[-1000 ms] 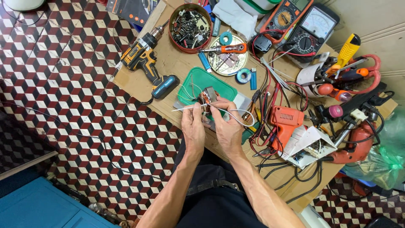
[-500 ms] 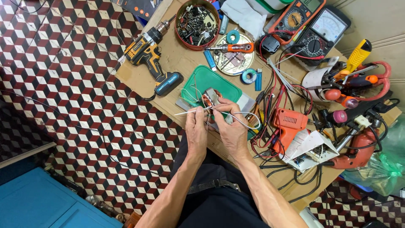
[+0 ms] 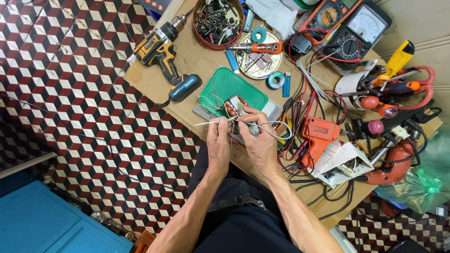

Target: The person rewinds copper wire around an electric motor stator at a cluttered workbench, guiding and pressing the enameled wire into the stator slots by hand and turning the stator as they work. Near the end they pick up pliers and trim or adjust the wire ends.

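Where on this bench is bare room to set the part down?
Bare wood lies between the cordless drill, the red tin of parts and the green lid. The bench's right half is crowded: meters, cables, orange soldering gun.

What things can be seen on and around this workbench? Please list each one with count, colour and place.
motor stator: one, copper and grey, held over the green lid
white wires: several, at the fingers
green lid: one, bench middle
cordless drill: one, yellow and black, bench left
parts bowl: one, red, top
screwdriver: one, orange handle, on a round tin
multimeters: two, top right
soldering gun: one, orange, right of hands
workbench: one, brown
floor: red, white and black tiles
left hand: pinches a wire
right hand: grips the stator
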